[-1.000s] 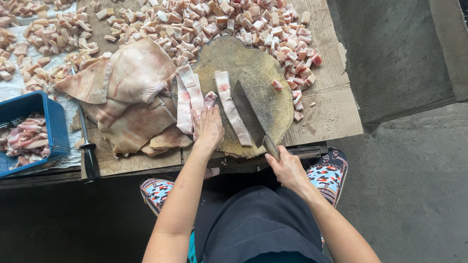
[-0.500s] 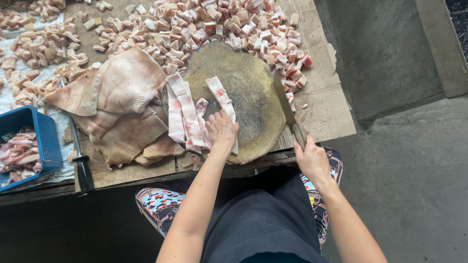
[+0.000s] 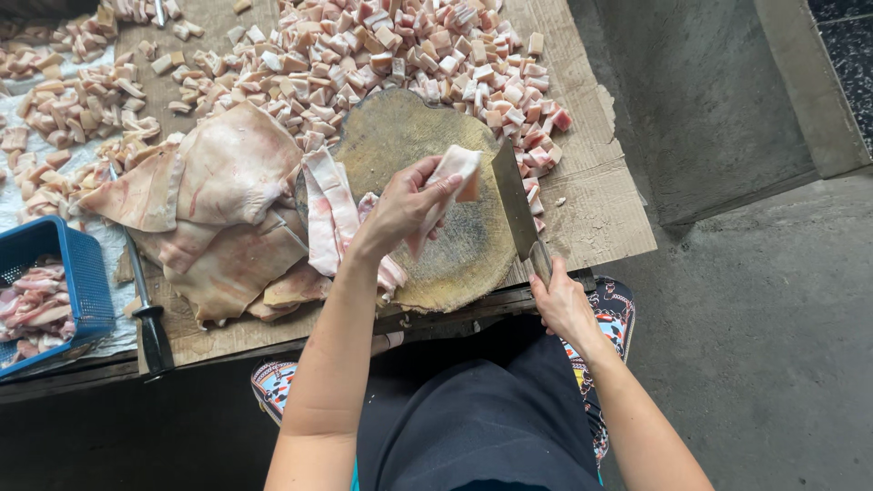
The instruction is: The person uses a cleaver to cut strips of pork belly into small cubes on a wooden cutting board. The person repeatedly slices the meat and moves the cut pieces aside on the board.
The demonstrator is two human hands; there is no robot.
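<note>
Left hand (image 3: 400,207) has lifted fatty meat strip (image 3: 447,182) | right hand (image 3: 559,300) grips cleaver (image 3: 514,198) | round wooden block (image 3: 409,136)

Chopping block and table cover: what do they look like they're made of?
Chopping block: apparently wood, a round slab, stained dark and worn, with a rough rim. Table cover: looks like plain brown cardboard, matte, with torn, ragged edges. The left hand holds a meat strip over the block; the right hand grips a cleaver.
</note>
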